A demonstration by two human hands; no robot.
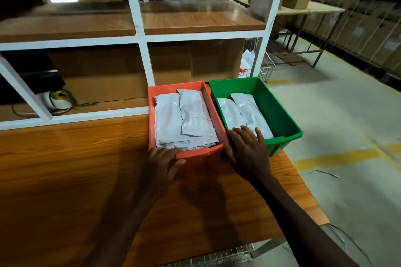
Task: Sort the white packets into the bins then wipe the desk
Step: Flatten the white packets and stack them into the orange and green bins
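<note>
An orange bin (pixel 152 102) and a green bin (pixel 280 112) stand side by side at the right end of the wooden desk (pixel 65 169). Several white packets (pixel 184 119) fill the orange bin. Two more white packets (pixel 245 112) lie in the green one. My left hand (pixel 161 163) grips the orange bin's near rim, fingers inside and thumb on the front. My right hand (pixel 247 147) rests with straight fingers over the green bin's near rim, fingertips touching a packet, thumb against the orange bin's corner.
A white-framed shelf unit (pixel 143 37) with wooden boards rises behind the desk, with cardboard boxes (pixel 104 71) in it. A wire basket (pixel 263 65) stands behind the green bin. The desk's right edge drops to a concrete floor (pixel 336 119) with yellow lines.
</note>
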